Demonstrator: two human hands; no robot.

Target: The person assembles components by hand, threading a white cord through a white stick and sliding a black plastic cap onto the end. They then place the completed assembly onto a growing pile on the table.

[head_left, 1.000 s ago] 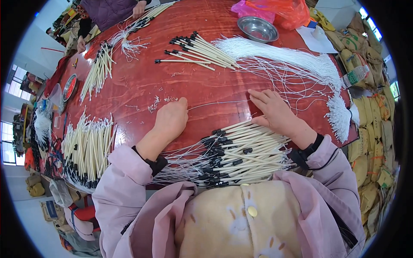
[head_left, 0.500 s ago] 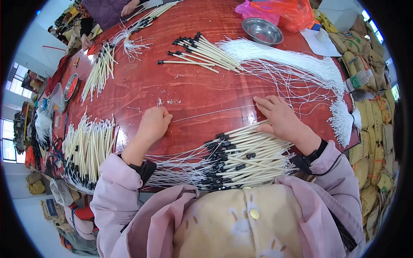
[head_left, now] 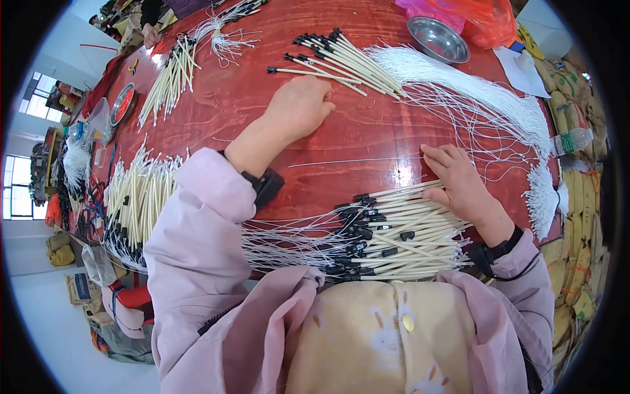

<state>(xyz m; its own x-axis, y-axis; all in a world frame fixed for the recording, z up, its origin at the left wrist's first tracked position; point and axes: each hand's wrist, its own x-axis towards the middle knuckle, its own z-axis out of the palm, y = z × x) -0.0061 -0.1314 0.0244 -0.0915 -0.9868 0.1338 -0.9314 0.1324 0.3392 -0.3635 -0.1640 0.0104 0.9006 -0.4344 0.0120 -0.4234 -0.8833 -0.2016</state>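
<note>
White cord point(head_left: 354, 161), seemingly unjoined, meets the loosely open right hand point(head_left: 461, 185); corded sticks point(head_left: 420, 228) lie heaped, far sticks point(head_left: 357, 62) apparently remain near the curled left hand point(head_left: 296, 108), its contents hidden

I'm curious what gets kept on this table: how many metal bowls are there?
2. One bowl is on the table's far side, right of centre, beside the orange bag; the other, holding red bits, is at the left. More may be hidden.
</note>
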